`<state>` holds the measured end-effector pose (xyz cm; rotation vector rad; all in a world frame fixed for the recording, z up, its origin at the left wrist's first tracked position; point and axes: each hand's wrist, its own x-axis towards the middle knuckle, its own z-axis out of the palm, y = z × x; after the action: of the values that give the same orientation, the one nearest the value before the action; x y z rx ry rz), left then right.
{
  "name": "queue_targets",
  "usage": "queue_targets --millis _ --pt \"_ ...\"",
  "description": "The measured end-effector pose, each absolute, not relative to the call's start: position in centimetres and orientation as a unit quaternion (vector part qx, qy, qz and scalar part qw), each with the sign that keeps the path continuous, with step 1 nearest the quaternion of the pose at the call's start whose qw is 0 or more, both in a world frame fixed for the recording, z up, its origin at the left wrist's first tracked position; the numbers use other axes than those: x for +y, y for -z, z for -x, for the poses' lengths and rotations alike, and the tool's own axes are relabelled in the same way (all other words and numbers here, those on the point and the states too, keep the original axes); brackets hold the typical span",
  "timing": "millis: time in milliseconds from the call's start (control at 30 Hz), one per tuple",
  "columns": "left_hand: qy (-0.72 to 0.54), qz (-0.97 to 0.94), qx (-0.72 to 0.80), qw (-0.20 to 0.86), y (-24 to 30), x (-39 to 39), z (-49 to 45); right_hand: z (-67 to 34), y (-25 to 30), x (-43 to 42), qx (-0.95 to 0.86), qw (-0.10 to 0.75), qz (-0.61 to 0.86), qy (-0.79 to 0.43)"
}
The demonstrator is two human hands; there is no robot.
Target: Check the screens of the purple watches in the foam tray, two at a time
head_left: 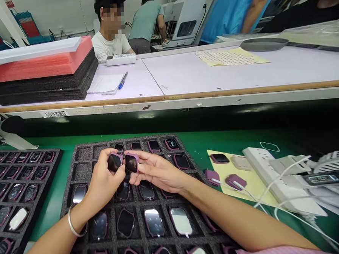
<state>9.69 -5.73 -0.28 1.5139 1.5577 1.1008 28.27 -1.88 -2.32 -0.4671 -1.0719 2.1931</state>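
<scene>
My left hand [105, 179] pinches a purple-cased smartwatch body [114, 162] with a dark screen. Close beside it, a second purple watch body [131, 162] is gripped by the fingers of my right hand [157, 171]. Both are raised over a dark foam tray [83, 171], with their screens turned toward me. Many of the tray's compartments hold similar watch bodies, such as one with a dark screen [125, 223] and one with a bright reflecting face [181, 222]. A few compartments at the far left of the tray show bare foam.
At left lies another foam tray [51, 175] of watches. On the right, a yellow sheet [229, 192] carries several purple pieces, beside a white power strip [264, 167] and cables. A raised shelf [184, 77] bears foam sheets [41, 67] and a pen [123, 80]. People are beyond it.
</scene>
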Motion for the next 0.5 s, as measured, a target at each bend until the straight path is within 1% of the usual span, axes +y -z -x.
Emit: queue_targets --millis 67,233,500 --pt "-0.432 -0.575 0.598 0.353 0.27 -5.73 -9.82 -28.32 2.28 -1.82 -0.409 0.312 0.175 -0.839" --pt "-0.437 -0.577 0.594 0.351 0.32 -5.89 -9.87 -28.4 2.2 -1.77 -0.399 0.323 0.165 -0.842" --pt "-0.421 -0.596 0.609 0.31 -0.07 -6.19 -10.0 -28.33 2.0 -1.78 -0.392 0.322 0.161 -0.847"
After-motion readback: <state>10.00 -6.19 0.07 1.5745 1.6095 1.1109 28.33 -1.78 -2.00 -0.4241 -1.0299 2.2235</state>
